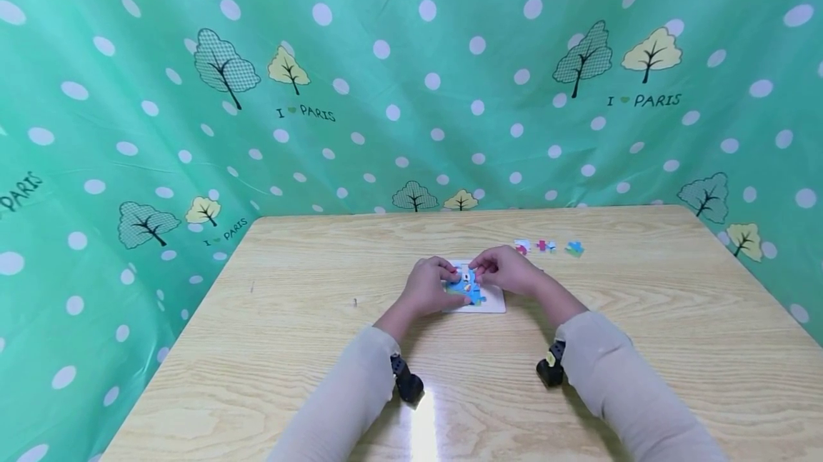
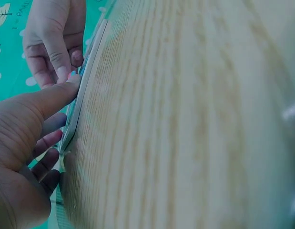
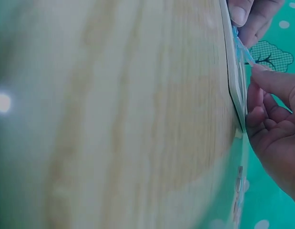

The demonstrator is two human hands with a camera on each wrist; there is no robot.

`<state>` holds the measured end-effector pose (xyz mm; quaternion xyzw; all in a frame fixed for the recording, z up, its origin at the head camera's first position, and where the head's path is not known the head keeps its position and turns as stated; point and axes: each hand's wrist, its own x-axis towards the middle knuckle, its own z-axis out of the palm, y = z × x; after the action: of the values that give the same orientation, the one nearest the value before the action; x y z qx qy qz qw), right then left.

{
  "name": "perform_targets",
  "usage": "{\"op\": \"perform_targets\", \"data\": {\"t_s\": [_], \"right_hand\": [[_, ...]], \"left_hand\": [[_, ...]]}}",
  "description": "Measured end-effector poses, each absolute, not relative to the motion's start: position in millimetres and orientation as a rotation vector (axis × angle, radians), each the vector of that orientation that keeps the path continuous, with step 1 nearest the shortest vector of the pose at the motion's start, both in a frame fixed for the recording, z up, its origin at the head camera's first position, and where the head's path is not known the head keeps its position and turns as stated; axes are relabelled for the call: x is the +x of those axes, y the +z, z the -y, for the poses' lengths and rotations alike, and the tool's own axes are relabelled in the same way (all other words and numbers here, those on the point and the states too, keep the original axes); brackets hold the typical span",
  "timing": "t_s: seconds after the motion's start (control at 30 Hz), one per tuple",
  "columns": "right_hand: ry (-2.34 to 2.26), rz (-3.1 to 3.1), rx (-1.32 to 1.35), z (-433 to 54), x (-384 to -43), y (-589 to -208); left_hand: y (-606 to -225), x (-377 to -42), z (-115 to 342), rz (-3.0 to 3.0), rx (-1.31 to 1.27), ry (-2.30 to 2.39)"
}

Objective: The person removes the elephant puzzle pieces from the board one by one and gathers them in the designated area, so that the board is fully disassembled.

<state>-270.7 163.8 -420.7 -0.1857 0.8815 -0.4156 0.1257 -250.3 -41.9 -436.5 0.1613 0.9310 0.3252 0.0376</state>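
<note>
A partly assembled jigsaw puzzle [image 1: 459, 290], mostly blue with some green, lies on a white puzzle board [image 1: 496, 305] in the head view. My left hand [image 1: 429, 287] rests on its left side, thumb at the near edge and fingertips at the far part. In the left wrist view that thumb [image 2: 61, 95] lies extended over the board's edge. From the right, my right hand [image 1: 511, 271] pinches a puzzle piece between thumb and forefinger. The right wrist view shows this thin bluish piece [image 3: 246, 51] tilted up from the board, its outer end at the fingertips.
Several loose puzzle pieces lie beyond the right hand, among them a white and red one [image 1: 522, 245] and a blue and green one [image 1: 574, 248]. The wooden table [image 1: 308, 355] ends at a green dotted curtain [image 1: 360, 98] at the back.
</note>
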Motion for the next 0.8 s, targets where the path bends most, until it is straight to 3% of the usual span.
{"op": "perform_targets", "data": {"t_s": [0.8], "right_hand": [[-1.444, -2.558, -0.527, -197.4, -253.3, -409.4]], "left_hand": [[-448.1, -252.7, 47.9, -2.861, 0.593, 1.081]]}}
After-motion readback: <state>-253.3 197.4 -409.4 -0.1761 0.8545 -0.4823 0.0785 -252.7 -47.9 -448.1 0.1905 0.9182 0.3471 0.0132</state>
